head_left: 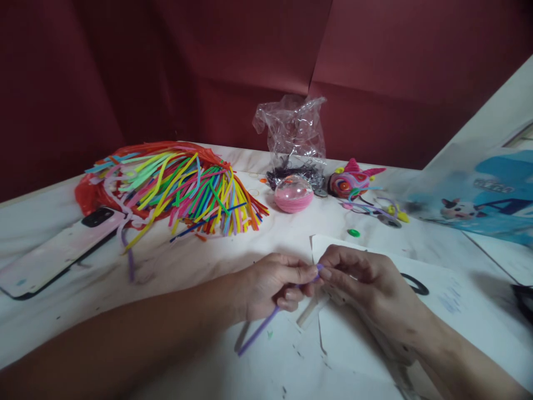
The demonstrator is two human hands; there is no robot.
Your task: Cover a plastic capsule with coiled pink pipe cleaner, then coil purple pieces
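From where I stand, the bench (166, 272) is pale with tan, marble-like veining, and a dark red sheet (187, 66) hangs behind it, a seam or fold running down toward the middle. White paper (441, 328) lies at the front right, bearing some faint bluish writing and a black curved piece (416, 284). A translucent sheet with blue print (495, 194) and a cow-like picture takes up the right edge.

As for containers, a red plastic bag (88, 194) lies at the back left, with a great bundle of coloured fuzzy stems (204, 191) spilling out of it, near a pale phone (58, 250). A crumpled clear bag (293, 130) stands at the back with dark, thin pieces in its bottom. Just in front is an egg-shaped container (293, 201), pink below and clear above; I can't make out its contents. To its right sit a pink fuzzy figure (352, 180) and, nearer, a small green disc (353, 233).

The left hand (277, 280) and right hand (370, 280) meet over the paper's edge, fingertips pinched on a purple stem (259, 332), whose free end slants down to the left.
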